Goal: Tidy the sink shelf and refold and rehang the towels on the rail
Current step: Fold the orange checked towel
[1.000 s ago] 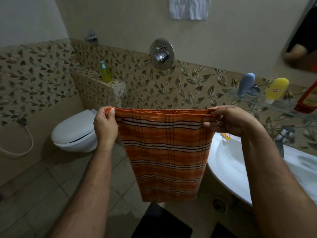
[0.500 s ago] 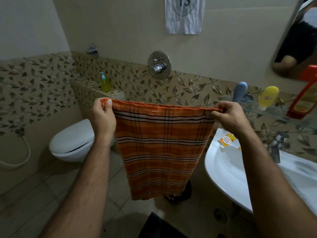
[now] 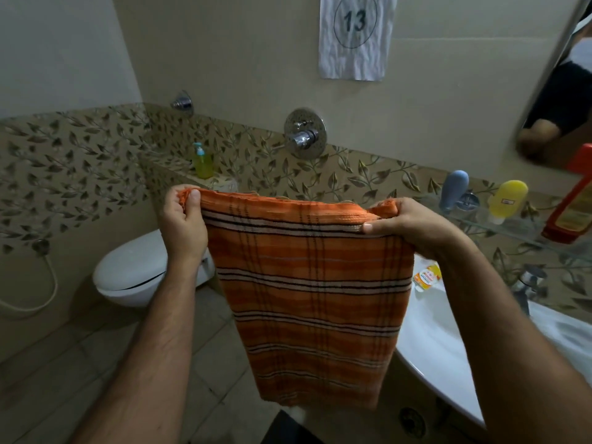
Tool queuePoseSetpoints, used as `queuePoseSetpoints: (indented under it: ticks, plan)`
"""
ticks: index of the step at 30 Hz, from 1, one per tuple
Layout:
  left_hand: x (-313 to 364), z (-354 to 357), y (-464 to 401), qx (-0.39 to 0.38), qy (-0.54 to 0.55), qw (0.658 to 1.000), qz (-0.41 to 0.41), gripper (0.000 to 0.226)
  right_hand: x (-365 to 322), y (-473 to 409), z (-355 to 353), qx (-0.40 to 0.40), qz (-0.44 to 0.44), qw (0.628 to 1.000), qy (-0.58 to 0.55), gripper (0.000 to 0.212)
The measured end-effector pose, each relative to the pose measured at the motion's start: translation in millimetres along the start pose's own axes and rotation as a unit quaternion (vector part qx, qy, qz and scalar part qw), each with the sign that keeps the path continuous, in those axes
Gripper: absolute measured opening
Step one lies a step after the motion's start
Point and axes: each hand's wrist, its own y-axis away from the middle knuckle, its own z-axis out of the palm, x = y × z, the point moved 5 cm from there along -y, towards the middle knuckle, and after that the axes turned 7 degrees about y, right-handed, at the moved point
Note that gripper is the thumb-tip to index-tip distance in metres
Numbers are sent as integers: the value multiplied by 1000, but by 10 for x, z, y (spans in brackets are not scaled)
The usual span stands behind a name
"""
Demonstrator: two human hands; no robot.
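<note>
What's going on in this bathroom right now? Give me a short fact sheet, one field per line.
Held item: orange striped towel, hanging down folded
Left hand: pinches the towel's top left corner
Right hand: grips the top right corner
Glass shelf: blue tube, yellow tube, red bottle
Sink: small orange sachet on its rim
Towel rail: not in view
Wall: paper sign reading 13

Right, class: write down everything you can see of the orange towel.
The towel is orange woven cloth with white and dark stripes and thin dark vertical lines. It hangs flat, apparently folded, stretched between the left hand and right hand, which pinch its top corners. It hangs in front of the sink.
</note>
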Motion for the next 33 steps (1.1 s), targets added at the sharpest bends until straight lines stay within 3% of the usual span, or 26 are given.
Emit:
queuePoseSetpoints:
  ticks: [2,4,8,10,12,13,14,15,17,19,20,23,26,29,31,33]
  plan:
    - [-8,24,-28,-9,50,998,-36,9,-63,-26,-53,35,28,999,-15,54]
    - [1,67,-40,-25,120,988,-97,15,-134,-37,-55,41,7,993,-108,50]
    - [60,232,-133,-94,286,934,-195,21,-383,-68,3,-15,-62,968,-243,29]
    - [-151,375,-74,-158,332,885,-285,37,-503,-131,39,-20,-53,955,-292,23]
    - [-620,503,281,-228,351,815,-400,67,-523,-239,85,8,8,945,-326,27]
    - [-924,507,505,-235,345,800,-431,77,-500,-293,109,31,41,942,-332,26]
    - [-1210,484,714,-229,350,806,-419,84,-459,-340,126,54,68,939,-331,24]
    - [-1410,473,930,-241,394,775,-432,89,-402,-375,137,77,91,937,-328,22]
    - [-1367,596,1521,-302,460,652,-521,103,-227,-422,111,121,126,929,-326,18]
    - [-1113,659,1760,-346,459,622,-532,113,-64,-408,60,144,151,923,-325,17]
    - [-1022,654,1752,-373,446,638,-505,111,-2,-397,21,150,158,920,-325,17]
    - [-1043,678,1457,-319,301,776,-453,82,103,-337,-96,148,158,920,-326,18]
    - [-959,709,1202,-266,205,865,-373,31,152,-261,-236,144,153,926,-313,17]
    - [-914,613,982,-225,156,898,-343,8,188,-161,-377,139,138,935,-295,23]
    - [-857,580,857,-244,129,909,-312,10,191,-109,-460,139,120,944,-274,26]
    - [-768,551,766,-254,113,915,-293,10,202,-92,-544,149,96,946,-272,14]
